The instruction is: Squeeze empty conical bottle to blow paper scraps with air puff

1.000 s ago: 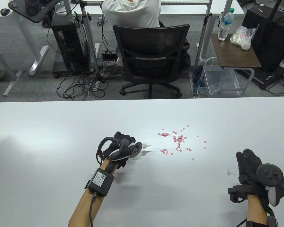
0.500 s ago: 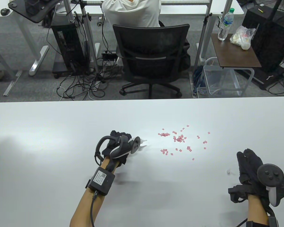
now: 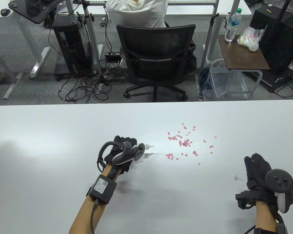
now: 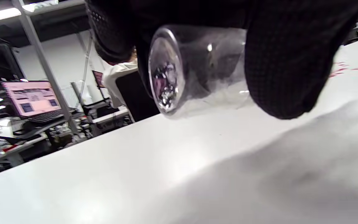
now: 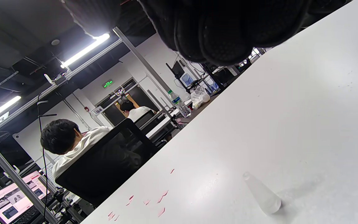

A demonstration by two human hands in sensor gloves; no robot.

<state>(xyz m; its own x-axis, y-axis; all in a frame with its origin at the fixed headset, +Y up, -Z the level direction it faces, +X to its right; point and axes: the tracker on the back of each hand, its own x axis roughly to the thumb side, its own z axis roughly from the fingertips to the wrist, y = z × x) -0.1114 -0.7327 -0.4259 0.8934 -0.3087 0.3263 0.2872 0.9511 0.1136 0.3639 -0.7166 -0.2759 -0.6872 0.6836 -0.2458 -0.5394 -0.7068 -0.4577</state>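
My left hand (image 3: pixel 123 150) grips the clear conical bottle on its side, a little above the white table (image 3: pixel 51 136). Its white nozzle (image 3: pixel 149 146) points right at the pink paper scraps (image 3: pixel 184 142), a short gap away. In the left wrist view the bottle's round base (image 4: pixel 166 71) and clear body show between my gloved fingers (image 4: pixel 284 62). My right hand (image 3: pixel 257 171) rests on the table at the right, fingers together, holding nothing. The bottle's small clear cap (image 3: pixel 235 176) stands on the table just left of it, also in the right wrist view (image 5: pixel 262 193).
The scraps lie scattered right of centre, some out towards the right. Beyond the table's far edge are a black office chair (image 3: pixel 158 58) with a seated person, cables, and a side table (image 3: pixel 241 51) with a water bottle.
The scraps nearest the nozzle have blown up and away to the far side, and a few more spread right. My left hand with the bottle drew back slightly left. The right hand stayed put.
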